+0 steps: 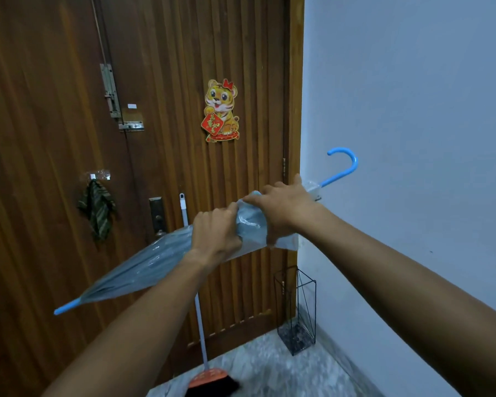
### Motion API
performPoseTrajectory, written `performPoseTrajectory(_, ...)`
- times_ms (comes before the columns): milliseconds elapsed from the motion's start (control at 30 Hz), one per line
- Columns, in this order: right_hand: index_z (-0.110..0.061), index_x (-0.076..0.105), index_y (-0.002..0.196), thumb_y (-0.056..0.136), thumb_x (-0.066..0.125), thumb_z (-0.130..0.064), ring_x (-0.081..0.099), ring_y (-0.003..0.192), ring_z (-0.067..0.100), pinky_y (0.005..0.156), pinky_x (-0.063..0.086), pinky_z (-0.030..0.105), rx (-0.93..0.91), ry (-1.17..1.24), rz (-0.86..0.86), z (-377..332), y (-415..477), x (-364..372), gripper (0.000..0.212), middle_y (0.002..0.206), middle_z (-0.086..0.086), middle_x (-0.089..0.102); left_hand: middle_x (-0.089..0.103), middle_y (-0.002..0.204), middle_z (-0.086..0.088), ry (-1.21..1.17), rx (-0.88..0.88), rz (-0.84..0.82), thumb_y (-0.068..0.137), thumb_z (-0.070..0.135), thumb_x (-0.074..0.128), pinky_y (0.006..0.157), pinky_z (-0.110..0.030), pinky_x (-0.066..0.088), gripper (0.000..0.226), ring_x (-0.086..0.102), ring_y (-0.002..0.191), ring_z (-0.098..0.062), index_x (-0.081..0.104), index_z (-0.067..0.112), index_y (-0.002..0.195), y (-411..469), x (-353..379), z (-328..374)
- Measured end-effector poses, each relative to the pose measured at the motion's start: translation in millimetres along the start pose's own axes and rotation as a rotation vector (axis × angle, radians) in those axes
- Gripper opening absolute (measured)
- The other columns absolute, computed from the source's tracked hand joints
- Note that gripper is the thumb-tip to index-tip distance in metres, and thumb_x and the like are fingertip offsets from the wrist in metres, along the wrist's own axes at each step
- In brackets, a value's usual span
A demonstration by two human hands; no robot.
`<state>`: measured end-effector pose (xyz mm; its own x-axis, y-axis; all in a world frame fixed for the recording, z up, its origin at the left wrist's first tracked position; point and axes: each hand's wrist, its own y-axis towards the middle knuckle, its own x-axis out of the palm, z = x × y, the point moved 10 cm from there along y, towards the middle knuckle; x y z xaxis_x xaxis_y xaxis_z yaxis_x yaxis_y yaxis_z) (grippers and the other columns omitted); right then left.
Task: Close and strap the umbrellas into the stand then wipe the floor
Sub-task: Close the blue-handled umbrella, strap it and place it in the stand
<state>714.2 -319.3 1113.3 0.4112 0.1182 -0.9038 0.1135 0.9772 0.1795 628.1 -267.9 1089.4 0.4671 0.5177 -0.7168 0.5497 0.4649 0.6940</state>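
A folded clear-blue umbrella [143,267] lies slanted across the middle of the view, its blue tip low at the left and its blue hooked handle [344,167] high at the right. My left hand [215,233] is wrapped around the canopy near its middle. Just to the right, my right hand [284,206] grips the bunched wide end of the canopy, fingers pinching the plastic. A black wire umbrella stand [295,310] sits on the floor in the corner between door and wall, below my right forearm, with no umbrella in it.
A brown slatted wooden door [55,110] fills the left and centre. A broom with a white pole [199,319] and orange head leans on it. A striped cloth [96,209] hangs from a hook. The white wall [413,96] is at right, marbled floor [269,373] below.
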Motion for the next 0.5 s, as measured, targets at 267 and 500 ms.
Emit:
performPoseTrajectory(267,-0.031,0.068,0.107,0.083,0.066,-0.038,0.062,0.107,0.022,0.118,0.012,0.062,0.072,0.032,0.291,19.4,5.3,-31.1,0.026,0.094,-0.003,0.067,0.055,0.12,0.0,-0.182,0.045,0.07,0.065,0.066,0.071,0.088,-0.039,0.048,0.11,0.057,0.099,-0.018,0.017,0.028,0.153,-18.3,-5.8,11.6)
performPoseTrajectory(500,-0.033,0.067,0.124,0.082,0.07,-0.032,0.049,0.129,0.021,0.119,-0.007,0.063,-0.03,-0.029,0.45,4.8,3.3,-54.8,0.042,0.112,-0.005,0.07,0.065,0.105,-0.001,-0.331,-0.222,-0.014,0.07,0.025,0.081,0.064,-0.032,0.055,0.106,0.068,0.079,-0.02,0.013,0.035,0.151,-25.1,11.0,1.3)
